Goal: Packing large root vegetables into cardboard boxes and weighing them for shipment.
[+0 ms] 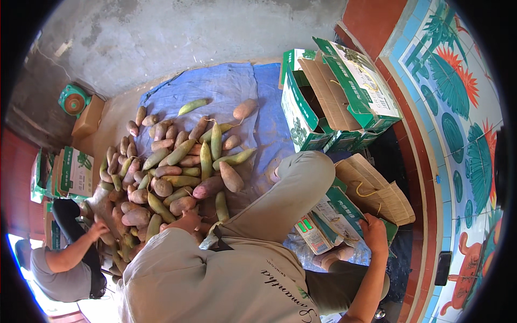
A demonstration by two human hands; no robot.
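Observation:
My left hand point(188, 220) reaches into the heap of long roots at my left, next to a reddish root point(183, 205); its fingers are mostly hidden. Many roots are green radishes, such as one standing out point(206, 160); others are thick and reddish-brown, like a plump one point(231, 176). My right hand point(374, 232) grips the edge of an open green and white cardboard box point(346, 207) with brown flaps and a yellow cord. That box is beside a digital scale point(314, 235) with lit green displays; whether it rests on the scale is unclear.
A blue tarp point(215, 86) lies under the roots. Several green and white boxes point(307, 107) stand at the back right, with a tiled wall point(458, 134) beyond. At left another person point(67, 264) reaches into the heap near more boxes point(75, 171). A green fan point(74, 100) sits on a carton point(89, 117).

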